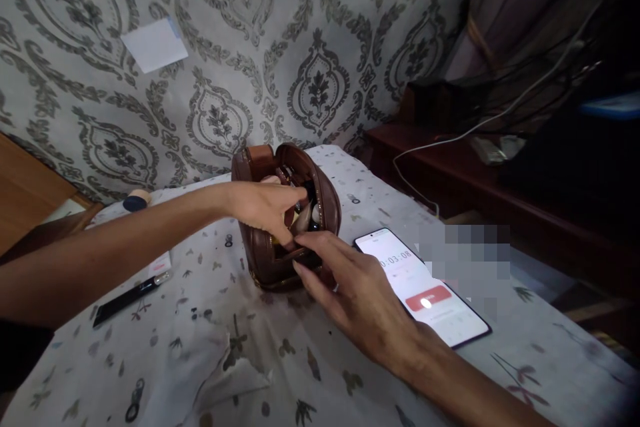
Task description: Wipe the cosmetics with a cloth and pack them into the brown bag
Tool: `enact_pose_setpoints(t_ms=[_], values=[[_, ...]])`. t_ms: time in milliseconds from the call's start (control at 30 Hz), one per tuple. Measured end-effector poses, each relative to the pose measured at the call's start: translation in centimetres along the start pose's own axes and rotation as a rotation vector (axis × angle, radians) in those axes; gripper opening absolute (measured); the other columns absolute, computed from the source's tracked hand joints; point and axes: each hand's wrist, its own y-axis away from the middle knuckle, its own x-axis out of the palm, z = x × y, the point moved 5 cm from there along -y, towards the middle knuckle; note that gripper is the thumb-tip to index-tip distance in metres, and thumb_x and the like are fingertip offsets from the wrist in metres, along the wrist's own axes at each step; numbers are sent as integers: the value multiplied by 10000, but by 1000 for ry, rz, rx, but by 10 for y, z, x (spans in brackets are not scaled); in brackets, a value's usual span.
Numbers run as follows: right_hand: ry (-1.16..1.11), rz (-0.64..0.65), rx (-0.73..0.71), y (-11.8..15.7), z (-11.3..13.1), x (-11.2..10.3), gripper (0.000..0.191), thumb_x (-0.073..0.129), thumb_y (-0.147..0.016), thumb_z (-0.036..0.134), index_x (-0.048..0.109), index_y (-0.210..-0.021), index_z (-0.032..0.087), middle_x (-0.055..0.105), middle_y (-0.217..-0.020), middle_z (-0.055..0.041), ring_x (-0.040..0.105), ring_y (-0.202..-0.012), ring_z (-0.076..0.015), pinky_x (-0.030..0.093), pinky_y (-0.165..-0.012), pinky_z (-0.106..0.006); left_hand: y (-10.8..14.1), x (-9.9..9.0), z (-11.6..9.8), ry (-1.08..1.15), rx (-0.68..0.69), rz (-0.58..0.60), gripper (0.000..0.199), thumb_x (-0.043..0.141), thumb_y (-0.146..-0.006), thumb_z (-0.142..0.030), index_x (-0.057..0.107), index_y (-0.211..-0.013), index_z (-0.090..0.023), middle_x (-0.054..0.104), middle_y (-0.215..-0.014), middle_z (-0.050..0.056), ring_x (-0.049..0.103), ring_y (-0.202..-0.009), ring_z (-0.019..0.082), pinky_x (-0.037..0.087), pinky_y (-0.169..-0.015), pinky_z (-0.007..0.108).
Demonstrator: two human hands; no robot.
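A brown leather-like bag stands unzipped on the patterned cloth, with several small items inside. My left hand reaches into its opening from the left; the fingertips are down among the contents, and what they touch, if anything, is hidden. At the front right of the bag, my right hand has its fingers closed on the rim near the zipper. Just right of that hand lies a phone with a lit screen showing a timer and a red button.
On the left of the table lie a black tube with a clear end and a dark round item. Behind is a patterned wall with a paper. A white cable crosses a dark red shelf at right.
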Motion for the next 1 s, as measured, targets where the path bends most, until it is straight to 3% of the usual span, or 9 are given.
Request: enact_pose_setpoints(t_ms=[200,500,700,833,1000], values=[[8,-37,-10,1,1,2,191,549,-929,139,586,-1112,175,700,-1029,-81,681,-701,-150,567,-600,-256,-7,9,0,-50,-102,-3,298,681,-682,-312,585,-926,-171,643,-833,-10,573,-758,163,402,-638,241],[29,-85,-19,1,0,-2,185,531,-937,141,605,-1102,176,671,-1104,-96,657,-684,-129,552,-555,-240,-9,9,9,195,-99,-135,218,706,-703,-281,626,-860,-153,656,-722,-10,596,-695,149,407,-581,215],[37,-80,-25,1,1,0,191,532,-934,140,601,-1110,167,673,-1075,-94,658,-682,-133,560,-558,-246,-15,10,7,159,-67,-110,157,711,-691,-265,614,-748,-156,622,-634,-29,565,-642,132,389,-576,213],[29,-68,-18,0,1,0,191,531,-940,158,595,-1119,177,675,-1062,-87,665,-699,-134,564,-571,-240,0,2,4,132,-43,-52,153,682,-710,-241,633,-823,-150,651,-677,-28,562,-631,124,368,-562,214],[20,-70,-22,1,1,-2,191,512,-955,182,587,-1131,179,675,-1050,-85,662,-701,-133,570,-567,-245,25,-17,9,-105,-127,-118,140,585,-796,-242,670,-868,-158,650,-670,-20,534,-598,120,337,-555,230]])
